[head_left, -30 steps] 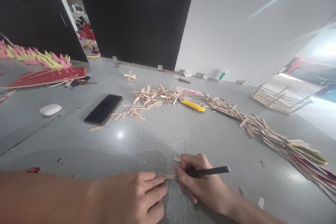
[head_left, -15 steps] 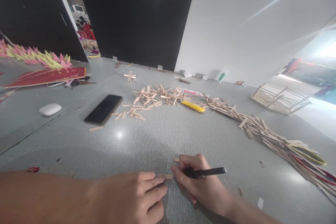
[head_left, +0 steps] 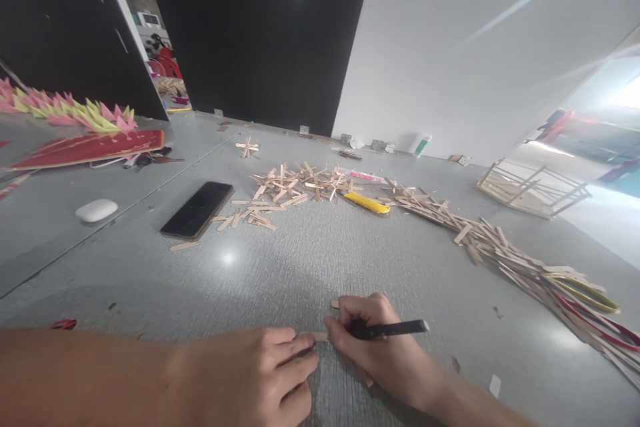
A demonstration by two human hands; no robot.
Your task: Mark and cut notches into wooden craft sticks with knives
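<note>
My left hand [head_left: 280, 373] lies at the bottom middle, its fingertips pressing a small flat wooden craft stick [head_left: 321, 336] onto the grey surface. Opposite it, my right hand [head_left: 380, 347] is closed in a writing grip round a black pen [head_left: 395, 329], whose rear end points right. The pen's tip is hidden behind my fingers, close to the stick's right end. Just beyond the right fingers the rounded end of another craft stick [head_left: 335, 304] shows; the hand covers its remainder.
Loose craft sticks [head_left: 280, 183] lie beyond my hands, beside a dark phone [head_left: 197, 209] and a yellow utility knife [head_left: 367, 203]. A long pile of wooden strips [head_left: 493, 240] runs right, near scissors [head_left: 583, 292]. A white case [head_left: 97, 210] sits left; a wooden frame [head_left: 535, 190] stands far right.
Both hands keep nearly the same place and grip. The right hand and the pen have shifted very slightly to the left.
</note>
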